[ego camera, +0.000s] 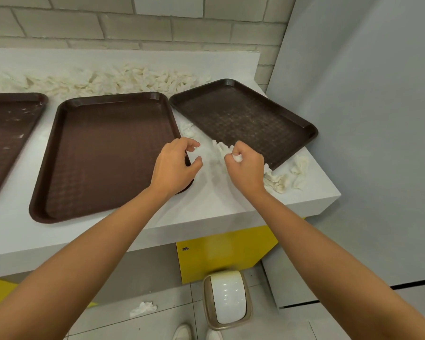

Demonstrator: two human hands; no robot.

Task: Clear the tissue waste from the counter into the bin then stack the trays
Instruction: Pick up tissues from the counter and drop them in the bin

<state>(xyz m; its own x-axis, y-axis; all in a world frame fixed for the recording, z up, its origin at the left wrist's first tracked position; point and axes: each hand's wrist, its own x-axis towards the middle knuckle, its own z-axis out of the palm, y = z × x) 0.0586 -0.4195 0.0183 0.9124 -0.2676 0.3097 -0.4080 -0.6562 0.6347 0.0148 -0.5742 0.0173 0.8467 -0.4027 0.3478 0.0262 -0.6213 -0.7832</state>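
**Tissue (108, 79) is light and squashy, so grab fistfuls**

Right hand (245, 165) has its fingers (238, 149) balled round a wad (222, 148) between two trays (108, 155). Left hand (174, 165) is loosely curled, holding nothing. More lies along the back of the worktop (206, 204) and by its right corner. I'd scoop and squeeze, then drop it in the bin (227, 299) below.

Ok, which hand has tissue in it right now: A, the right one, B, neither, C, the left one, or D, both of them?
A: the right hand is clenched round a wad of tissue, while the left hand hovers at the corner of the middle tray with loosely curved fingers holding nothing.
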